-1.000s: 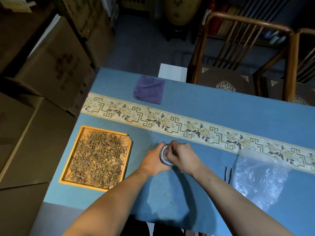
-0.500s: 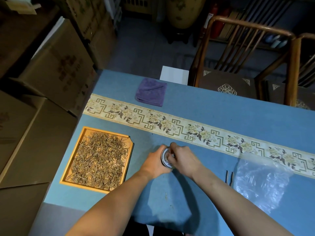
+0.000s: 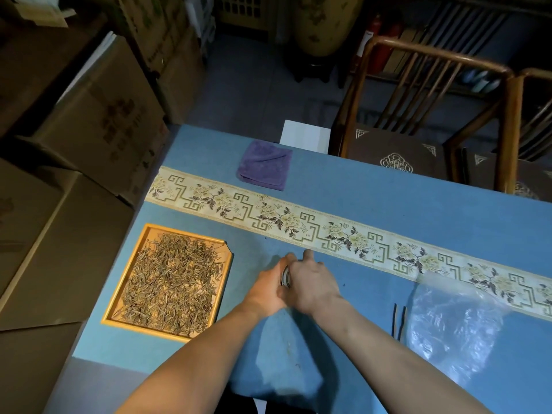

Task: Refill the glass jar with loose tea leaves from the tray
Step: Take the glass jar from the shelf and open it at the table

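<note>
Both hands meet on the glass jar (image 3: 286, 276) standing on the blue desk (image 3: 388, 204). The left hand (image 3: 268, 286) wraps its side, the right hand (image 3: 312, 283) curls over its top. The tray (image 3: 222, 294) of tea leaves (image 3: 171, 286) lies just left.

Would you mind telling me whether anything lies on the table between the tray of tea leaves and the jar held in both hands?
Nothing visible does. Only bare blue cloth lies between the tray and the glass jar, which the left hand and right hand grip.
</note>
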